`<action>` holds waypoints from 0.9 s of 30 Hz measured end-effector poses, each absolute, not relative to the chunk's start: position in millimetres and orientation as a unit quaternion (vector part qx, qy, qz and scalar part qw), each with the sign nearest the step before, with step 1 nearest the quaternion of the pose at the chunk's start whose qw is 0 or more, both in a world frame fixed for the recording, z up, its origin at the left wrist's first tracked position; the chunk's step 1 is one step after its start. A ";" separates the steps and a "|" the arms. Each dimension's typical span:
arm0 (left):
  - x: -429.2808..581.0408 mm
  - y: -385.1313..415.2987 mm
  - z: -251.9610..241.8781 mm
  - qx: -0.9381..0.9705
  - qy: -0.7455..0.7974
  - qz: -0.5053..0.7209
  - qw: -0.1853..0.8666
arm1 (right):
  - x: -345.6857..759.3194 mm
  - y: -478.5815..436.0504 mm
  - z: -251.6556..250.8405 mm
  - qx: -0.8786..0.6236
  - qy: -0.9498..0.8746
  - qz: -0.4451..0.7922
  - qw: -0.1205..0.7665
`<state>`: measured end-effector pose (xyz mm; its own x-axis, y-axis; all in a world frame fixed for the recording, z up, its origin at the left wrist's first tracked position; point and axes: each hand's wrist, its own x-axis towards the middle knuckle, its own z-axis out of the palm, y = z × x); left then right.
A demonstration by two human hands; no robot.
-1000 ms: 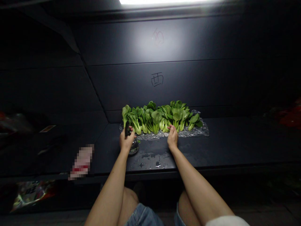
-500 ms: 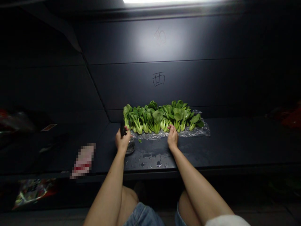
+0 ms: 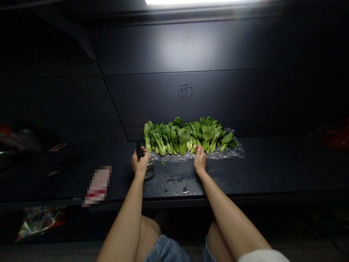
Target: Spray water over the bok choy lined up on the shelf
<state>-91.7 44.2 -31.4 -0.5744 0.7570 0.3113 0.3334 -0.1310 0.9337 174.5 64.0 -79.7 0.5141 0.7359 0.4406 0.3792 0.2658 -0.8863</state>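
Observation:
My left hand is wrapped round the black trigger head of a clear spray bottle, which stands over the dark shelf at the left end of the vegetables. Part of the bottle is hidden behind that hand. A row of green bok choy leans against the back panel, leaves up and pale stems down, on a sheet of clear plastic. Before the stems, right of the middle, is my right hand, loosely curled and with no object visible in it. Whether its fingertips touch the stems I cannot tell.
Water drops and a small leaf scrap lie on the dark shelf in front of the row. To the left are a blurred-out pink-and-white item and a colourful package lower down. Red items sit far right.
My left hand has shifted slightly left with the spray bottle. My right hand stays almost where it was, and the bok choy looks the same.

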 end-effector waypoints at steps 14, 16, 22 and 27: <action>-87.6 43.2 -30.2 0.440 0.640 0.607 0.164 | 175.1 59.3 -74.0 -0.588 -0.476 0.146 0.637; -85.8 42.7 -29.5 0.448 0.639 0.601 0.172 | 175.5 59.1 -73.6 -0.590 -0.476 0.146 0.636; -65.9 38.9 -23.6 0.481 0.610 0.593 0.212 | 177.3 59.2 -73.4 -0.589 -0.472 0.154 0.638; -43.8 34.9 -19.7 0.525 0.528 0.601 0.289 | 182.0 58.5 -72.5 -0.591 -0.477 0.143 0.634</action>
